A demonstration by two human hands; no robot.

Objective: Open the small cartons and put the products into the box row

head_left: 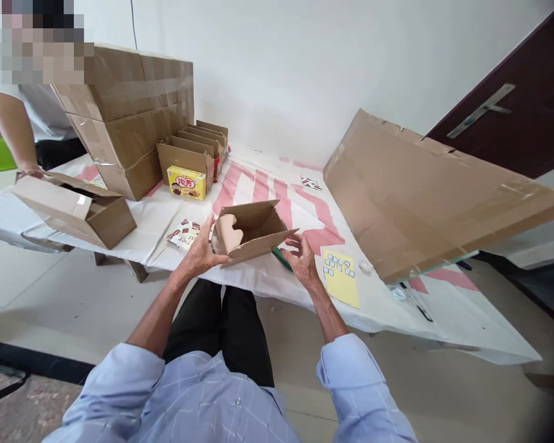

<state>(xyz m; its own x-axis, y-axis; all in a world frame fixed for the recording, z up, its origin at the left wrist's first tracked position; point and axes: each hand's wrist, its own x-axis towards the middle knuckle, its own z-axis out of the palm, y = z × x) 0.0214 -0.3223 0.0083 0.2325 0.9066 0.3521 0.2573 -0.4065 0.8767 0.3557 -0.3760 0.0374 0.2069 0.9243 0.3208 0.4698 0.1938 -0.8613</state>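
Note:
A small open cardboard box (pixel 258 246) is tilted above the near edge of the cloth-covered table, its flaps up and a curved cardboard piece (pixel 231 234) at its left end. My left hand (pixel 200 253) grips that left end, thumb along the near side. At the box's right corner, my right hand (pixel 301 261) has its fingers curved and apart, close to the flap tip; whether they touch it is unclear. Partly hidden below the box is a green object (pixel 282 258). A printed packet (pixel 183 234) lies just behind my left hand.
Several open boxes (pixel 184 151) stand behind a yellow printed carton (pixel 187 183). Taped boxes (pixel 133 111) are stacked at left, where a co-worker's hand (pixel 30 169) touches another box (pixel 80 209). At right are a large cardboard sheet (pixel 425 197), yellow paper (pixel 344 286) and a pen (pixel 416 301).

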